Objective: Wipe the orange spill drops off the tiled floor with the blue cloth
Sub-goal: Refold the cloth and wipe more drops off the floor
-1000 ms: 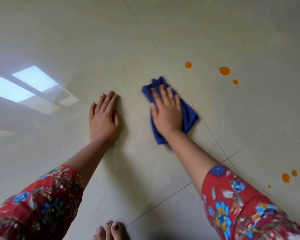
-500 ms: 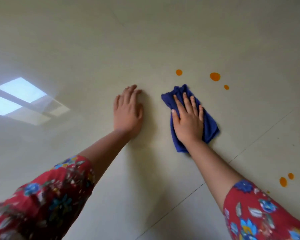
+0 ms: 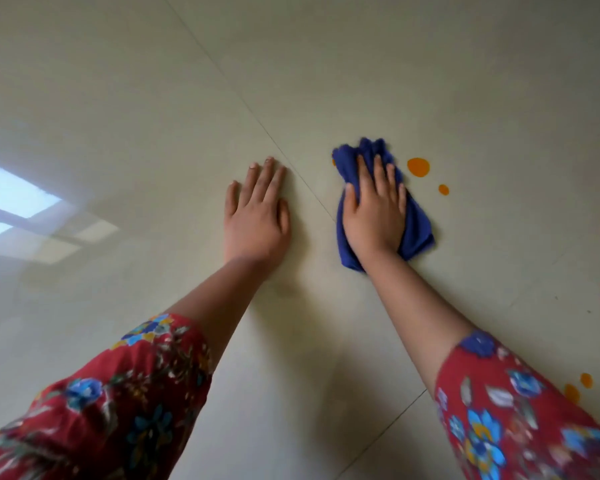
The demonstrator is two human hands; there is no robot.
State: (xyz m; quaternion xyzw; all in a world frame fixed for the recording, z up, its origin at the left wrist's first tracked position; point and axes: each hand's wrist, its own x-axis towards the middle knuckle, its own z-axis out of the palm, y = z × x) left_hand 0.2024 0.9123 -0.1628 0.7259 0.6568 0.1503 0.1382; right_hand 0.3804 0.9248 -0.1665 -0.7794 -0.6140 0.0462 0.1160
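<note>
Under your right hand the cloth lies bunched on the floor. Your fingers are stretched straight, pressing it down rather than gripping it. Just right of those fingertips sit two drops, the larger nearly touching the cloth. An orange sliver peeks out to their left. Your left hand rests flat on the floor beside the cloth, fingers straight, holding nothing. More drops lie well off to the right.
</note>
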